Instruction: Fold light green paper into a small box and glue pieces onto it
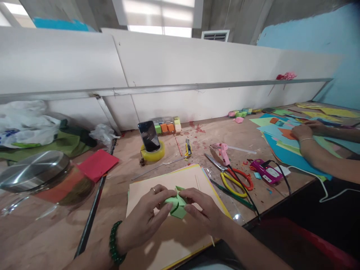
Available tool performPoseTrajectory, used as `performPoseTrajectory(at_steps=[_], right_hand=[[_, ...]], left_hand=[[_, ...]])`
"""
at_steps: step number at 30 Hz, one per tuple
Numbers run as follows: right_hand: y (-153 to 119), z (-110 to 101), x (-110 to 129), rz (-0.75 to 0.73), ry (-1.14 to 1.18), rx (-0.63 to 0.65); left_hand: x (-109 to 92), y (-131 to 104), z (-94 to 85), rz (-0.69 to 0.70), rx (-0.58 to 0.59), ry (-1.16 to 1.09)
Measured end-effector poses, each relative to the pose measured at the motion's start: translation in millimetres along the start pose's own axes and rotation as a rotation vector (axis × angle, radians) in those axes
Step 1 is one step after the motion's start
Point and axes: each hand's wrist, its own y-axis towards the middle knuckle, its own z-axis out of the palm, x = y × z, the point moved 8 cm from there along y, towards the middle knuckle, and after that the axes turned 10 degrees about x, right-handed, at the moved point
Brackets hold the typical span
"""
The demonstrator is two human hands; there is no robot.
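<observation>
A small folded piece of light green paper [177, 210] is held between both hands, above a stack of pale peach and yellow sheets [180, 240]. My left hand [147, 217], with a ring and a green bead bracelet, pinches its left side between thumb and fingers. On the right side, my right hand [204, 210] grips the same paper with thumb and forefinger. Parts of the folds are covered by the fingertips. Beyond the stack lie a yellow box cutter [188, 147] and a thin metal rod [160, 166].
Scissors [229, 174], a pink glue gun [224, 153] and a purple power strip [266, 171] lie right. A phone [149, 137] leans on a tape roll [153, 152]. Left are a lidded glass jar [47, 180] and red paper [98, 164]. Another person's hands [302, 133] touch coloured paper.
</observation>
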Motion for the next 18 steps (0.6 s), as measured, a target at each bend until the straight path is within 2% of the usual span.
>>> performPoseTrajectory(at_steps=[9,18], right_hand=[[2,2,6,-0.019,-0.017,0.005],[4,4,9,-0.013,-0.035,0.018]], left_hand=[[13,-1,5.3,-0.103,-0.053,-0.059],[14,-1,3.9,-0.064,-0.101,0.032]])
